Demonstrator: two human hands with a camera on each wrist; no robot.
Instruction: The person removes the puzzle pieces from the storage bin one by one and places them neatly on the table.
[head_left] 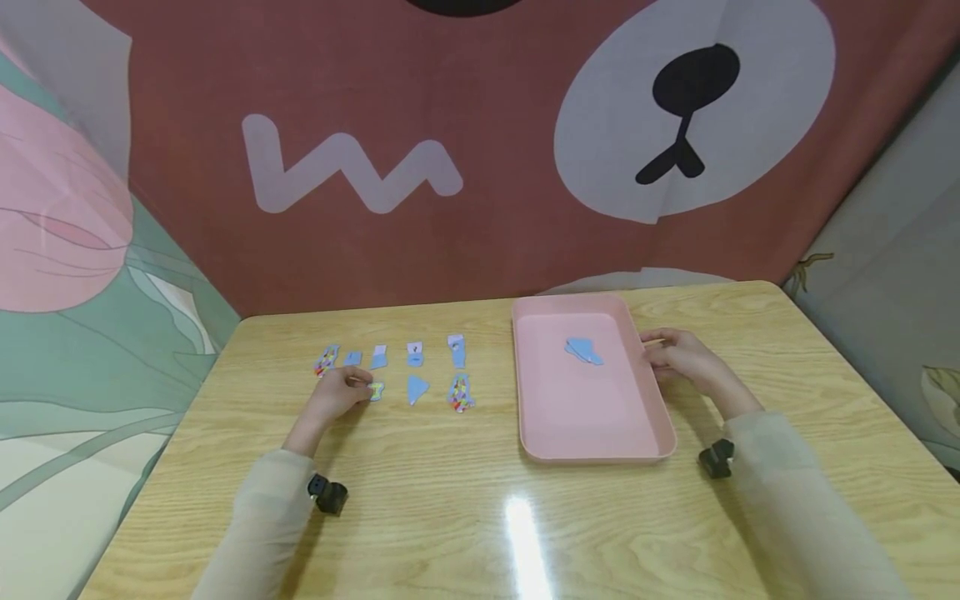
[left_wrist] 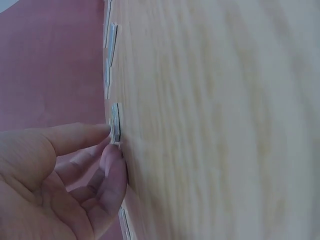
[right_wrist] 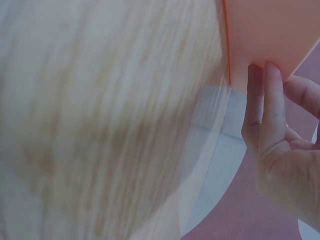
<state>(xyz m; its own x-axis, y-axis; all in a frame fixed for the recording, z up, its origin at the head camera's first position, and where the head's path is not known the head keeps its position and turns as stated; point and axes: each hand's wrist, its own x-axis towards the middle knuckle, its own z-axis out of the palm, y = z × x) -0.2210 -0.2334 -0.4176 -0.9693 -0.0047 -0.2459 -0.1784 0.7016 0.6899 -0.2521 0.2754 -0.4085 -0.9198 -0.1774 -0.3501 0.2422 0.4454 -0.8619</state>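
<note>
My left hand (head_left: 341, 394) is low over the table at the left end of the loose flat pieces. Its thumb and fingers pinch a small flat piece with a yellow-green print (head_left: 377, 391), seen edge-on as a thin piece (left_wrist: 116, 122) in the left wrist view. My right hand (head_left: 688, 364) is beside the pink tray (head_left: 596, 433), fingertips touching the outside of its right wall. In the right wrist view its fingers (right_wrist: 272, 105) lie fairly straight against the tray wall (right_wrist: 265, 35). Overlapping blue flat pieces (head_left: 582, 350) lie inside the tray.
Nearby on the wooden table (head_left: 420, 500) are a blue triangular piece (head_left: 417, 389) and a multicoloured piece (head_left: 461, 393). Several more pieces form a row behind, including a tall blue one (head_left: 458, 354) and another multicoloured one (head_left: 326, 359). A printed curtain (head_left: 375, 250) hangs behind the table.
</note>
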